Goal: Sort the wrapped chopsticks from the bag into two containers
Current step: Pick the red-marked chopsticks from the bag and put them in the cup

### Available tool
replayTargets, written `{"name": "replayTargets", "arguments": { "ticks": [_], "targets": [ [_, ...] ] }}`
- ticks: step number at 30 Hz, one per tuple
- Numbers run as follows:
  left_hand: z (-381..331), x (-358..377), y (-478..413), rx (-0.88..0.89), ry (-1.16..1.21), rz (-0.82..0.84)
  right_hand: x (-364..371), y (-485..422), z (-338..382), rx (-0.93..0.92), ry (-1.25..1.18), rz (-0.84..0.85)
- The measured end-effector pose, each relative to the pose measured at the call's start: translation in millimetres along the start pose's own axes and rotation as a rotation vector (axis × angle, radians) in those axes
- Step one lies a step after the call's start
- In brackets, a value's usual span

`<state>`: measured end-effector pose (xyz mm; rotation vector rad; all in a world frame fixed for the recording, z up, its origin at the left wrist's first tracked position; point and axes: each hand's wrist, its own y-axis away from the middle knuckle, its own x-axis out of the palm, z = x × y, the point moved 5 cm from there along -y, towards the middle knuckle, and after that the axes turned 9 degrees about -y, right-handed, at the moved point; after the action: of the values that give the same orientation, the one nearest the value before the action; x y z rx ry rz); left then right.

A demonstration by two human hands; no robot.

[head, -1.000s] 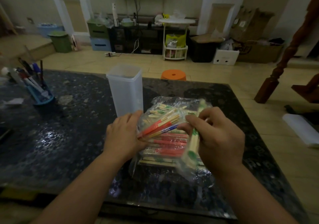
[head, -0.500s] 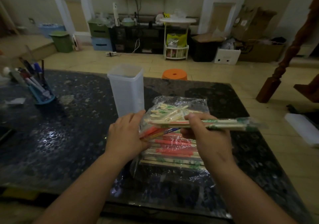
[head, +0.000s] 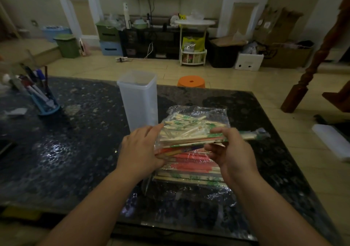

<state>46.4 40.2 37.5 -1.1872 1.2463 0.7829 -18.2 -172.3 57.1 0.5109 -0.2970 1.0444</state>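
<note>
A clear plastic bag (head: 197, 113) full of wrapped chopsticks lies on the dark table (head: 66, 151), with red-wrapped pairs (head: 191, 165) low in the pile. My left hand (head: 141, 151) grips the left end of a small bundle of wrapped chopsticks (head: 185, 138) lifted above the bag. My right hand (head: 230, 151) pinches green-wrapped chopsticks (head: 251, 135) that lie level and stick out to the right. A tall translucent square container (head: 139, 99) stands open just behind my left hand.
A blue pen holder (head: 44, 103) with markers stands at the table's left. An orange stool (head: 191, 81) sits on the floor beyond the table. A wooden post (head: 310, 71) stands at the right, a white roll (head: 333, 141) beside the table edge.
My right hand swung its green-wrapped chopsticks from hanging down to lying level and pointing right. The left hand's bundle rose slightly. The bag stayed in place.
</note>
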Motion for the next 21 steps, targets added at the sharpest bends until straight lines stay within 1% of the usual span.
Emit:
{"name": "replayTargets", "arguments": {
  "ticks": [3, 5, 8, 10, 13, 14, 18, 21],
  "targets": [
    [0, 2, 1, -0.002, -0.004, 0.0, 2, -1, -3, -0.063, 0.127, 0.028],
    [0, 1, 1, -0.002, 0.008, -0.003, 3, -1, 0, -0.099, 0.146, 0.059],
    [-2, -1, 1, -0.002, 0.02, 0.024, 3, -2, 3, -0.087, 0.043, 0.061],
    [-3, -3, 1, -0.003, 0.009, 0.037, 0, -2, 4, -0.061, -0.038, 0.034],
    [-3, -2, 1, -0.003, -0.005, 0.03, -1, -1, 7, -0.047, -0.071, -0.01],
    [-3, -2, 1, -0.004, -0.002, 0.03, -2, -1, 6, -0.062, -0.046, -0.027],
    [-2, 0, 2, 0.001, 0.002, 0.007, -8, -8, 1, -0.16, 0.244, -0.042],
    [-2, 0, 1, -0.001, 0.01, 0.006, -9, -8, 5, -0.235, 0.282, -0.043]
  ]
}}
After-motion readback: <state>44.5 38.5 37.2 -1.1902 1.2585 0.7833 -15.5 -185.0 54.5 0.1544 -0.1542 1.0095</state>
